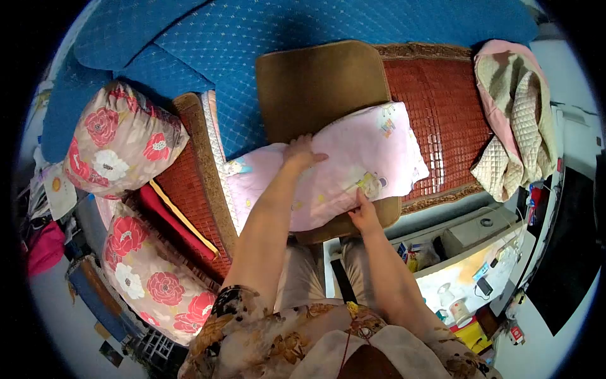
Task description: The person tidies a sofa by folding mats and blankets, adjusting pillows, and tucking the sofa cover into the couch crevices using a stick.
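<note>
A pale pink cloth with small cartoon prints lies partly over a brown cushion and partly over the blue cover beside it. My left hand rests on the cloth near its upper edge, fingers apart and thumb stretched to the right. At the cloth's lower edge is my right hand, its thumb pointing up over the printed figure; the fingers are partly hidden, and it appears to pinch the edge of the cloth.
Flowered pillows lie at the left beside a red folded item. A reddish-brown mat spreads to the right, with a quilted pink and cream cloth on its end. A cluttered white table stands at the lower right.
</note>
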`<state>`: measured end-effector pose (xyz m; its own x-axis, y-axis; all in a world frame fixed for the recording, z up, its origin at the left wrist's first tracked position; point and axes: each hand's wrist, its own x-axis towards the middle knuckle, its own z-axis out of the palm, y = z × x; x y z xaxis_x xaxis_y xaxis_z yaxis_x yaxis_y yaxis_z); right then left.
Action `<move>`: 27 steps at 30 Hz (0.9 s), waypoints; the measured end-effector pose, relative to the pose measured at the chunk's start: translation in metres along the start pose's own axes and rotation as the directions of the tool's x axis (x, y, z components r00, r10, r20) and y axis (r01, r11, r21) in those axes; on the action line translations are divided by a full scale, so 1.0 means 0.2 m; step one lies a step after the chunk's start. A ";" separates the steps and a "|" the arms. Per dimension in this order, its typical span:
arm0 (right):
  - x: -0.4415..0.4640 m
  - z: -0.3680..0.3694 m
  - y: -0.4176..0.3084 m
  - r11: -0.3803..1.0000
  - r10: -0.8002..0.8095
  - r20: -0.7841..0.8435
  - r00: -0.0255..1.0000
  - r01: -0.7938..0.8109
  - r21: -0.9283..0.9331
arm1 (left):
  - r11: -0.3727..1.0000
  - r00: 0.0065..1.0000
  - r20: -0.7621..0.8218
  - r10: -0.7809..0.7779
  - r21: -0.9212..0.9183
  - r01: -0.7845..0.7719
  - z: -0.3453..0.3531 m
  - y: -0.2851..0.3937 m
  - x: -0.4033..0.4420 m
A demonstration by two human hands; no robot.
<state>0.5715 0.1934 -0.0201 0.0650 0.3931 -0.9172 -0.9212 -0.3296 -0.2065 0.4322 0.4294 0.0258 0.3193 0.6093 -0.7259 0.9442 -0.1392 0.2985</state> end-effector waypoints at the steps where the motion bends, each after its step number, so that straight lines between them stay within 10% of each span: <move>1: 0.02 0.04 0.03 0.996 -0.045 0.058 0.997 0.041 0.079 | 0.998 0.998 0.059 0.005 -0.069 -0.001 0.04 -0.02 0.00; 6: -0.07 0.24 -0.02 0.958 0.117 0.191 0.975 -0.162 0.236 | 0.861 0.903 0.421 0.089 -0.487 0.143 0.33 -0.21 -0.03; 15: -0.73 0.83 -0.63 0.960 -0.029 0.526 0.850 0.170 -0.222 | 0.425 0.957 -0.109 0.269 -0.879 -0.219 -0.78 -0.04 -0.87; 21: -1.11 1.04 -0.86 0.759 -0.214 0.634 0.743 0.535 -0.370 | 0.449 0.832 -0.493 0.255 -0.702 -0.553 -0.87 -0.01 -1.24; 27: -0.85 0.63 -0.83 0.778 -0.012 0.393 0.919 0.256 -0.573 | 0.145 0.979 -0.202 0.026 -0.968 -0.204 -0.26 -0.01 -1.20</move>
<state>0.6655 0.2900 0.2131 -0.0798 0.7029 -0.7068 -0.4806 -0.6483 -0.5905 0.3497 0.3234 0.2316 0.3211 0.7504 -0.5777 -0.0060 0.6116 0.7911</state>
